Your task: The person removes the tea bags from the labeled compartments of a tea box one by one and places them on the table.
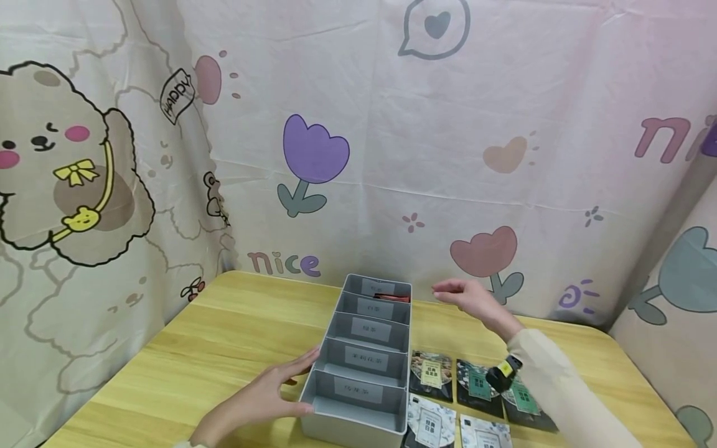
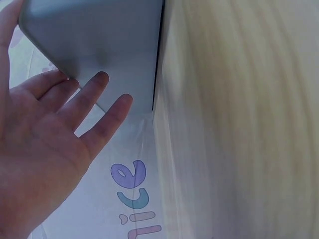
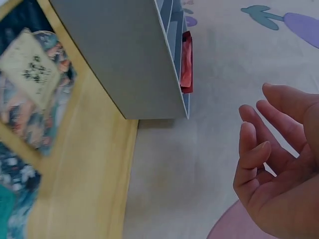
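Note:
A long grey divided box (image 1: 351, 427) stands on the table, with a paper label in each of its several compartments. My left hand (image 1: 263, 392) rests against the box's left side, thumb at the near corner. In the left wrist view, the straight fingertips of that hand (image 2: 55, 129) lie on the smooth outer wall. A red packet (image 1: 394, 298) pokes up from the farthest compartment and also shows in the right wrist view. My right hand (image 1: 473, 300) hovers beyond the box's far right end, fingers loosely bent and holding nothing.
To the right of the box, several flat printed packets lie in two rows, among them a brown one (image 1: 431, 376), a dark green one (image 1: 479, 387) and a white one (image 1: 430, 423). A patterned curtain (image 1: 381, 205) hangs behind the wooden table (image 1: 252, 317).

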A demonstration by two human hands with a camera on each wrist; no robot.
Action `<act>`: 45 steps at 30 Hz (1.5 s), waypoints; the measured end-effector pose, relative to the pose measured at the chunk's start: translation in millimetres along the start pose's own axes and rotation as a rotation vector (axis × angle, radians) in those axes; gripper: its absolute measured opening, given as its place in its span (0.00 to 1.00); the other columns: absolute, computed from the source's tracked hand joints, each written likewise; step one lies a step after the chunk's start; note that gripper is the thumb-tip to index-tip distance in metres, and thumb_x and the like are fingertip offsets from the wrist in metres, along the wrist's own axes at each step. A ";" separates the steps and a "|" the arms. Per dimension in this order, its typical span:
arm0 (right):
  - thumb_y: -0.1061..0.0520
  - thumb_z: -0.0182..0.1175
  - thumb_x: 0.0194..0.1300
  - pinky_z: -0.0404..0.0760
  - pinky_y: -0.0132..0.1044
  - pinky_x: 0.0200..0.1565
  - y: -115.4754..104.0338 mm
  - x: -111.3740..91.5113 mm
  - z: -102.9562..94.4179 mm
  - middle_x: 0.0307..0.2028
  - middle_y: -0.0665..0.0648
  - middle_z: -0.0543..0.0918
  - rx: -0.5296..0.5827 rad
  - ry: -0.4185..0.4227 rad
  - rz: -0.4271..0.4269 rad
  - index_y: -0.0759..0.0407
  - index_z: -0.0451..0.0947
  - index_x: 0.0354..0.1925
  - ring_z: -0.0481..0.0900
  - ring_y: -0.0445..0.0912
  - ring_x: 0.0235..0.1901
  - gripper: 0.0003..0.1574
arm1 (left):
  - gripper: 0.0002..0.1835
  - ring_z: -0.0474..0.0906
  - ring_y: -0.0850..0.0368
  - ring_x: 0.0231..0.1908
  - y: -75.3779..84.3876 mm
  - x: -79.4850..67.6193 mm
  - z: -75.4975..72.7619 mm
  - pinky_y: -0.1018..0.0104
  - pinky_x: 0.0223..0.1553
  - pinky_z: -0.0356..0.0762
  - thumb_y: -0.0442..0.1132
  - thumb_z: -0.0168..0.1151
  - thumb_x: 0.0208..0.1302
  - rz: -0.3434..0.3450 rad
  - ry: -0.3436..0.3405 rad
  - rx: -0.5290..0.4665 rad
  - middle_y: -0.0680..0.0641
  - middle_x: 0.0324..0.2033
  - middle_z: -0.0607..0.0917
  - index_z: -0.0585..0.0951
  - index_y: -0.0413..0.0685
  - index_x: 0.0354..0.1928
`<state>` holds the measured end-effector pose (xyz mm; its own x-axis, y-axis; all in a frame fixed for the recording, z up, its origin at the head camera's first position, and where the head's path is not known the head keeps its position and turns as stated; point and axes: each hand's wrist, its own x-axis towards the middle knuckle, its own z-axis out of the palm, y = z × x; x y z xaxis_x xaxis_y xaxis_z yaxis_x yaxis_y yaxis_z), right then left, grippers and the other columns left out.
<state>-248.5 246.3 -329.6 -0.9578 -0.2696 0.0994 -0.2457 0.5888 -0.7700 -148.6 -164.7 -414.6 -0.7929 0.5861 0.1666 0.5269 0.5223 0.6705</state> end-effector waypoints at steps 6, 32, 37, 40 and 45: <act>0.54 0.60 0.68 0.78 0.52 0.50 -15.5 28.5 -0.1 0.53 0.65 0.80 -0.057 0.009 -0.042 0.66 0.79 0.55 0.78 0.57 0.51 0.22 | 0.46 0.72 0.39 0.58 1.3 -0.2 0.8 0.41 0.53 0.73 0.53 0.68 0.59 -0.001 -0.016 -0.024 0.39 0.70 0.60 0.59 0.46 0.74; 0.59 0.62 0.65 0.76 0.53 0.52 4.5 67.2 48.7 0.54 0.68 0.79 -0.040 -0.078 0.039 0.69 0.81 0.51 0.74 0.61 0.55 0.18 | 0.46 0.68 0.38 0.61 -1.6 -1.3 0.4 0.41 0.55 0.71 0.54 0.68 0.58 -0.002 0.001 -0.004 0.42 0.71 0.61 0.60 0.46 0.73; 0.63 0.63 0.63 0.76 0.51 0.50 1.6 66.2 51.7 0.49 0.67 0.82 -0.048 -0.105 0.008 0.70 0.83 0.47 0.77 0.58 0.50 0.15 | 0.46 0.65 0.37 0.64 -1.8 -0.8 0.6 0.40 0.55 0.70 0.55 0.68 0.58 -0.010 -0.001 -0.007 0.44 0.71 0.61 0.60 0.46 0.73; 0.65 0.62 0.63 0.77 0.50 0.49 -0.2 65.1 53.5 0.43 0.64 0.84 -0.053 -0.103 -0.003 0.70 0.84 0.43 0.78 0.56 0.46 0.11 | 0.46 0.64 0.37 0.64 -1.7 -0.7 0.5 0.38 0.55 0.69 0.56 0.68 0.58 -0.014 -0.006 -0.009 0.44 0.71 0.61 0.60 0.46 0.73; 0.66 0.62 0.63 0.78 0.49 0.47 -1.1 65.1 56.7 0.38 0.63 0.86 -0.067 -0.077 -0.019 0.70 0.85 0.39 0.80 0.55 0.43 0.09 | 0.46 0.64 0.36 0.64 -1.4 -1.1 0.2 0.36 0.56 0.67 0.56 0.68 0.58 -0.020 -0.009 -0.019 0.43 0.71 0.60 0.59 0.45 0.74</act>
<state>-302.1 184.9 -358.0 -0.9393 -0.3373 0.0631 -0.2756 0.6320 -0.7243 -148.4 -165.9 -415.8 -0.8001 0.5817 0.1465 0.5053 0.5218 0.6874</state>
